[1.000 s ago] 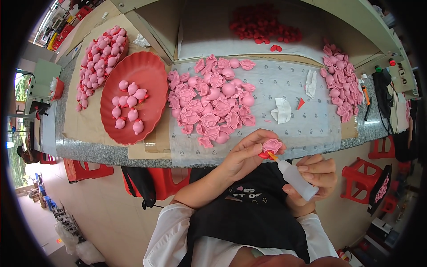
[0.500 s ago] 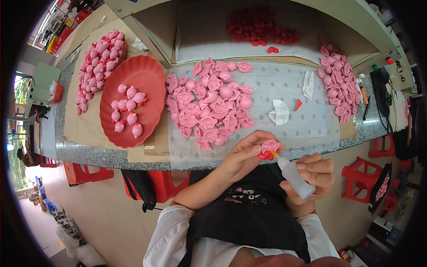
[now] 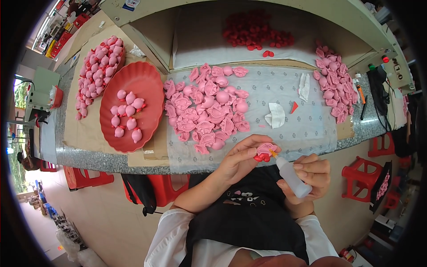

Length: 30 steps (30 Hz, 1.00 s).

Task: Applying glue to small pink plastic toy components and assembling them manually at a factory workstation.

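Little is being shifted since earlier: pink piece [image 3: 266,150] is being pinched in left hand [image 3: 240,161], glue bottle [image 3: 291,178] gripped in right hand [image 3: 311,175], nozzle touching it. Overflow onto fingers is being risked by oversqueezing.

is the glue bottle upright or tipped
Tipped: the right hand holds the squeeze bottle slanted, nozzle against the pink piece in the left hand.

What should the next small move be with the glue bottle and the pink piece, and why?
Probably a light squeeze of the squeeze bottle in the right hand. Its orange nozzle tip already sits against the pink toy piece with the red feet part, pinched in the left hand just off the table edge, so a drop would land at the joint.
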Motion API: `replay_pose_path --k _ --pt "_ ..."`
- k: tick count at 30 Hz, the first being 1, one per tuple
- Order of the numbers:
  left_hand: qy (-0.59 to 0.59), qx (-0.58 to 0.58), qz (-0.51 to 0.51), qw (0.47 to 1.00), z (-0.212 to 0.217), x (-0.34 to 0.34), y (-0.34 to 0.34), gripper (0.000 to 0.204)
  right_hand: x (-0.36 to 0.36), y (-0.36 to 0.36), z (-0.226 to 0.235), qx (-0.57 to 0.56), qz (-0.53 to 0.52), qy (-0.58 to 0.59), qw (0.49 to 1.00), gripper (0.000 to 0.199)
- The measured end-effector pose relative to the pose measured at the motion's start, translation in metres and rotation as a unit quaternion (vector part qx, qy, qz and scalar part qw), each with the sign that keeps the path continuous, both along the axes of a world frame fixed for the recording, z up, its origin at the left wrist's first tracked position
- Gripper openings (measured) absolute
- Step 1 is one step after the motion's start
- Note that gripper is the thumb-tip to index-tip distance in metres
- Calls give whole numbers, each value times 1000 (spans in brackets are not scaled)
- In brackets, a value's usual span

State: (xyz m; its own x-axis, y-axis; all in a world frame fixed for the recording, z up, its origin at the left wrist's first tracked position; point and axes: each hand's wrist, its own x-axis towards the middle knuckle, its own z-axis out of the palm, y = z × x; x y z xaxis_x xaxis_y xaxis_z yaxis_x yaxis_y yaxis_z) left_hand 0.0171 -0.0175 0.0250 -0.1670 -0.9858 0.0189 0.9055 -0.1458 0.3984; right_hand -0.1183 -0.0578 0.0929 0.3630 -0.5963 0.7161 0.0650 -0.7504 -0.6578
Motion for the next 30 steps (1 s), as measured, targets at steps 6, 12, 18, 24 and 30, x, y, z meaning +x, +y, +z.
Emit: replay_pose_path --k 6,12,18,24,30 --pt "-20 -3 10 1000 0 -1 2 37 -3 4 -1 5 -10 -2 1000 38" --pt "-48 1 23 999 -2 0 2 36 -2 1 -2 -10 -8 1 1000 47" --pt "-60 -14 48 997 -3 1 1 36 -5 1 -3 -5 -30 9 1000 42" --pt "-47 -20 38 998 -3 4 2 36 -5 0 -3 -8 -38 8 999 37" --pt "-29 -19 41 999 -4 3 1 36 -4 -1 -5 -11 -47 -17 999 36"
